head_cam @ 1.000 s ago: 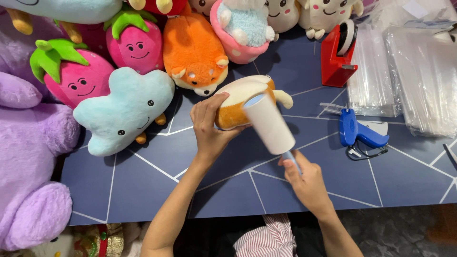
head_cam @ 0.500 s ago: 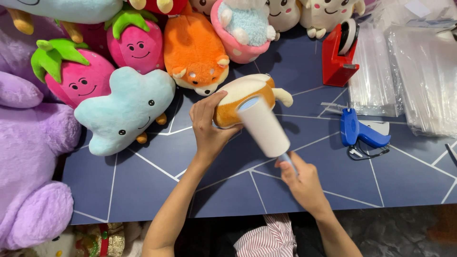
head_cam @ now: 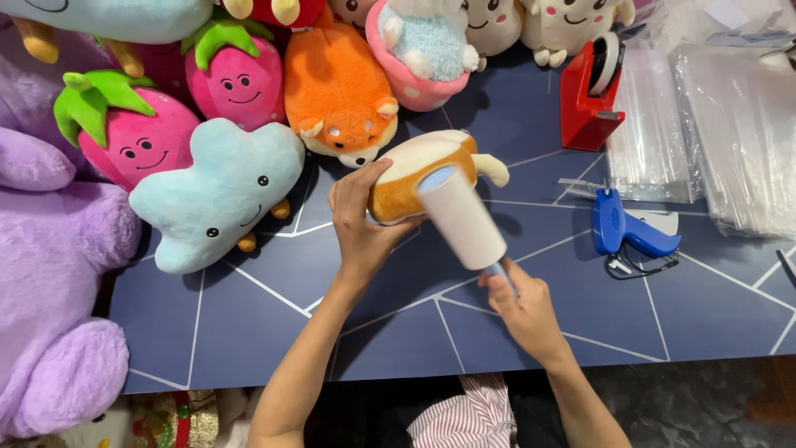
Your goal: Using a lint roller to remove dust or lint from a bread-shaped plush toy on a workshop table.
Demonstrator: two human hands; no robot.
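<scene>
- Gripping the orange-and-cream plush [head_cam: 414,170] at mid-worktop [head_cam: 249,332], the left hand [head_cam: 361,220] stays curled round its near side.
- The right hand [head_cam: 518,303], fingers closed on the handle, has shifted the white lint roller [head_cam: 460,216] slightly leftward along the plush; rolling appears underway.

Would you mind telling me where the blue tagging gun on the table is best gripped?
Grip the blue tagging gun by its thick upright body, coming from above: it lies flat on the dark blue table, needle end toward the red tape dispenser, with open space around it.
</scene>
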